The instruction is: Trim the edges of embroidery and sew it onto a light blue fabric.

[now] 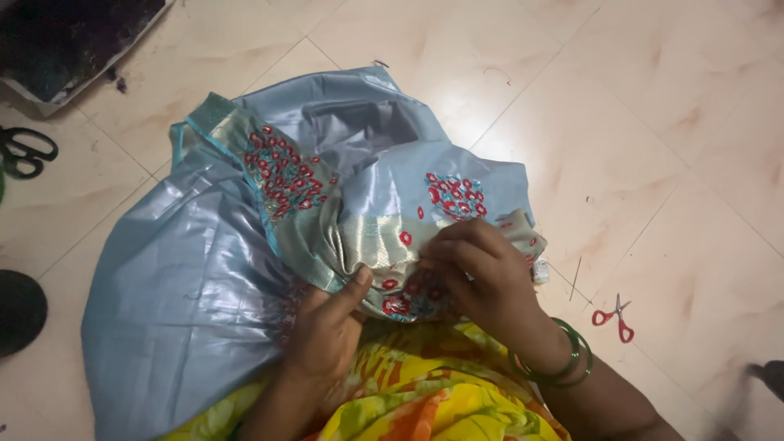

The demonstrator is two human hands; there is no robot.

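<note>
Working the embroidered patch on my lap

My left hand (327, 322) pinches a fold of the blue-grey garment (196, 269); my right hand (478, 273) presses fingertips, closed together, on its red embroidery (408, 294). Best keep the cloth taut, moving in small steps.

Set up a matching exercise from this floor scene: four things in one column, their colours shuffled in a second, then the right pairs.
Things:
1. small scissors
2. bangles on the right wrist
3. big cloth under both hands
4. large scissors at the left edge

Colours:
A. pale blue
B. black
C. red
D. green

Pairs: 1-C, 2-D, 3-A, 4-B
</note>
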